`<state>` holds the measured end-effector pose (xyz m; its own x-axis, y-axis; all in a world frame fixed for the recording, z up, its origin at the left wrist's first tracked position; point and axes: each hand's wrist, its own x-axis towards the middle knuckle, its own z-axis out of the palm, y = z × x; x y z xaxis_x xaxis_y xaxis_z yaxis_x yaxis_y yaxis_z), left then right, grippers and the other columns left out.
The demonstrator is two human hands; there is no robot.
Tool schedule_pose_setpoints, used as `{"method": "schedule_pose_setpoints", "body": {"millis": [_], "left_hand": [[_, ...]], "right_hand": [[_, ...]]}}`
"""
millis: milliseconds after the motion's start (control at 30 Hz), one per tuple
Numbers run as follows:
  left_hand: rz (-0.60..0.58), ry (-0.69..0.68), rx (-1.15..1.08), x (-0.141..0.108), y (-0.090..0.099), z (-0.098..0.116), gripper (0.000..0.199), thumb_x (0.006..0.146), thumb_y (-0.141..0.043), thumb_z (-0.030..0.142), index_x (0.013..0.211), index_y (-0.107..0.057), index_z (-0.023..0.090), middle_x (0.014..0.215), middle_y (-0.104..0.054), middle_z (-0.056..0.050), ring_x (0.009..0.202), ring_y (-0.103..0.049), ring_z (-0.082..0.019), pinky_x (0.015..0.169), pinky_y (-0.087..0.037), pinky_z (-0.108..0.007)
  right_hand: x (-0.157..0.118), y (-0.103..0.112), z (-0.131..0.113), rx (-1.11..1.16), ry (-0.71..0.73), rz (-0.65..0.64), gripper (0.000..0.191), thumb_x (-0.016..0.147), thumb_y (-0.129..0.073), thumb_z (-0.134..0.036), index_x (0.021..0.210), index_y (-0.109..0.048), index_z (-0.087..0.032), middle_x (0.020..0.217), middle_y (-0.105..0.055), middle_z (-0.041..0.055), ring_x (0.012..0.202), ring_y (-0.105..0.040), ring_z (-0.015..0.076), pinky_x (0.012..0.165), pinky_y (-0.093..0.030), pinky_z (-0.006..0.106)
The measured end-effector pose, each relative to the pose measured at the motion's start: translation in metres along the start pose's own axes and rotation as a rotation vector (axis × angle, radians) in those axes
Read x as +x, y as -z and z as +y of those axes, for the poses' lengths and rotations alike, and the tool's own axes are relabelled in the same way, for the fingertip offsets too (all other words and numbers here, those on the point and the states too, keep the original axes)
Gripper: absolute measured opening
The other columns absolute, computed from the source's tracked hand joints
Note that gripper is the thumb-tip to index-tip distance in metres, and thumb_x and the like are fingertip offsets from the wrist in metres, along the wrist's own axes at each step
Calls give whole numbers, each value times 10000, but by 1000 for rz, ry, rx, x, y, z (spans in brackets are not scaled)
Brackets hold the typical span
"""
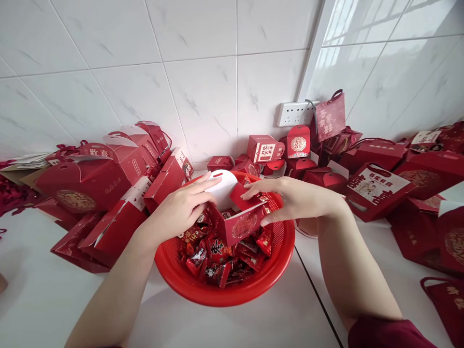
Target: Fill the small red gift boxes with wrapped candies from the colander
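An open red gift box (244,226) with a gold pattern on its front is held above a red plastic basket (224,298). Along its left side lies my left hand (184,205), fingers curled over the edge by the raised white inner flap (222,189). My right hand (284,197) grips the right side, with the thumb near the front panel and the fingers on a red side flap. Wrapped candies (217,249) in red and dark packets fill the basket under the box. The inside of the box is mostly hidden.
Several red gift boxes (83,183) crowd the counter on the left. More small boxes (264,149) stand by the wall, and larger ones (380,188) are piled at the right. A white power strip (295,113) is on the tiled wall. A dark seam crosses the counter (275,309).
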<state>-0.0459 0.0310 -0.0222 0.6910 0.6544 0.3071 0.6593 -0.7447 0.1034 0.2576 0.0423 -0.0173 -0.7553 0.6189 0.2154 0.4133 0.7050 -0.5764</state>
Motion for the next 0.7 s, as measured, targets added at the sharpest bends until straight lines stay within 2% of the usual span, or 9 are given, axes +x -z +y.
{"method": "schedule_pose_setpoints", "body": {"millis": [133, 200, 300, 333, 400, 500, 567, 700], "left_hand": [[1, 2, -21, 2, -3, 2, 303, 967, -411, 134, 1034, -694, 220, 1546, -454, -19, 1468, -362, -239, 1194, -385, -458], [17, 35, -14, 1, -4, 4, 294, 965, -425, 154, 1057, -697, 214, 1605, -353, -42, 1474, -346, -275, 1171, -406, -479], [48, 134, -5, -1, -3, 5, 281, 955, -447, 177, 1087, -690, 221, 1656, -212, -50, 1472, -342, -310, 1132, -437, -478], [53, 160, -9, -2, -2, 4, 279, 951, -450, 179, 1092, -686, 227, 1649, -227, -51, 1459, -366, -308, 1121, -446, -467], [44, 177, -35, -3, -1, 4, 273, 944, -453, 172, 1091, -674, 238, 1576, -375, -53, 1384, -473, -275, 1092, -469, -428], [52, 164, -81, -3, 1, 6, 248, 938, -480, 168, 1106, -645, 245, 1327, -615, -30, 1208, -607, -216, 1048, -491, -371], [99, 180, -117, -3, 1, 13, 291, 943, -500, 184, 1212, -589, 250, 1286, -642, -29, 1189, -618, -207, 1032, -498, -351], [143, 227, -194, -4, -2, 33, 636, 955, -561, 325, 1524, -283, 270, 1427, -570, -76, 1289, -569, -240, 1027, -513, -375]], "right_hand": [[5, -4, -3, -67, -62, 11, 284, 897, -651, -405, 1138, -708, -266, 1176, -703, 38, 1032, -668, 228, 883, -520, 351], [6, -5, -4, -77, -69, 19, 292, 938, -591, -427, 1145, -707, -257, 1181, -698, 51, 1024, -666, 231, 885, -515, 363], [6, -5, -5, 22, -63, 54, 358, 975, -528, -465, 1249, -639, -264, 1181, -707, 31, 1034, -673, 217, 918, -511, 357], [7, -6, -5, 61, -57, 79, 358, 987, -507, -463, 1266, -615, -266, 1191, -705, 24, 1049, -670, 210, 929, -510, 350], [8, -7, -3, 103, -47, 140, 325, 1004, -479, -426, 1263, -590, -264, 1235, -684, 25, 1099, -651, 200, 957, -505, 344], [10, -10, 0, 62, -80, 194, 318, 973, -541, -361, 1276, -566, -266, 1288, -647, 41, 1118, -637, 204, 978, -507, 370], [11, -13, 2, 22, -130, 186, 381, 939, -592, -344, 1312, -544, -285, 1312, -633, 44, 1112, -641, 214, 963, -519, 392], [12, -18, 3, 2, -179, 174, 462, 901, -644, -331, 1344, -514, -302, 1328, -630, 49, 1113, -644, 229, 941, -536, 408]]}}
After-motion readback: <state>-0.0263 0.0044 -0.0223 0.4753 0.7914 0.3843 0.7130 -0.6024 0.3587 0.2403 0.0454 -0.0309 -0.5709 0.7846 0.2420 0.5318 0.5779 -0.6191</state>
